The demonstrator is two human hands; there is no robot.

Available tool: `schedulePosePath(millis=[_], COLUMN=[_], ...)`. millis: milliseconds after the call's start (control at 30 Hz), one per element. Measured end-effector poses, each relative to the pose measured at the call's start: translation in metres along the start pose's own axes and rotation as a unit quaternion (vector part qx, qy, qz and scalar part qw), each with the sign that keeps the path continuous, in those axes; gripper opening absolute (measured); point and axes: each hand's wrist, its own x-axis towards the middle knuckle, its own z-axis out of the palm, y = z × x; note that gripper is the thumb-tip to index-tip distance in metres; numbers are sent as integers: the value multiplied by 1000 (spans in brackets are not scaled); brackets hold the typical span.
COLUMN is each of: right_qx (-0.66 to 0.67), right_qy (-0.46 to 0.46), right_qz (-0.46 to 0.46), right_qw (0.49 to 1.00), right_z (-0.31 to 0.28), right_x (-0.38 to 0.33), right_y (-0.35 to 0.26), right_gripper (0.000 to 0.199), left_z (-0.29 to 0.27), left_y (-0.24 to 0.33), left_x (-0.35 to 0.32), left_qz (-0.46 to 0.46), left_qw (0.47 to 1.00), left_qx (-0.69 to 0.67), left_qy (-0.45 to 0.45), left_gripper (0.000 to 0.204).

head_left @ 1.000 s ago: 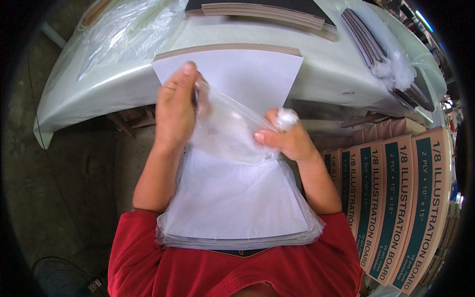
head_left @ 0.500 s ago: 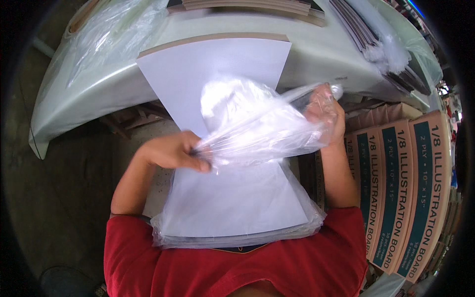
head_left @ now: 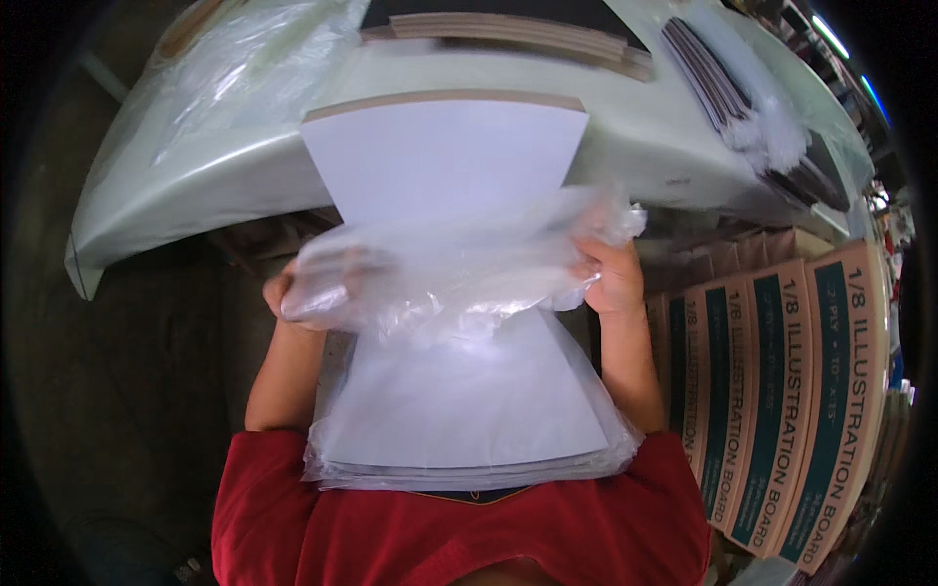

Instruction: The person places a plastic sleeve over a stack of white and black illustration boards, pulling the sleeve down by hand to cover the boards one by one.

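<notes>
Stretched between my two hands is a clear plastic bag (head_left: 459,264), blurred by motion. My left hand (head_left: 311,288) grips its left end, the fingers partly seen through the film. At the other end my right hand (head_left: 611,269) pinches the bag's bunched edge. Below, against my body, lies a stack of white boards in clear plastic (head_left: 469,400). Beyond the bag a stack of bare white boards (head_left: 445,146) rests partly on the table, its near part hidden behind the bag.
The pale-covered table (head_left: 234,171) curves across the far side. Loose plastic sheeting (head_left: 264,78) lies at its left, dark-topped boards (head_left: 508,34) at the back, and plastic-wrapped boards (head_left: 708,73) at the right. Several brown cartons (head_left: 831,391) stand to my right.
My left hand has moved left and the right hand slightly down and left. The bag, bunched and raised before, is now spread wider and level between them.
</notes>
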Motion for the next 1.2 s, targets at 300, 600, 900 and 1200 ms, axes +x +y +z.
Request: schedulePosePath(millis=[300,600,900,1200], right_qx=[-644,-339,35,-377], right_qy=[142,-77,-122,-175], right_qz=[-451,-231,172,236], right_qw=[602,909,977,878], right_z=[54,-15,-201,-184], right_x=[47,-9,79,77], right_y=[-31,-26,169,141], right_gripper=[37,25,17,23], left_z=[8,10,-220,-268], left_y=[69,58,-85,-146], left_x=[71,13,-62,-74], left_qz=[311,-14,-270,-200], left_qw=[557,837,931,934], left_qx=[728,537,44,113], left_qy=[251,101,240,273], left_gripper=[25,11,14,25])
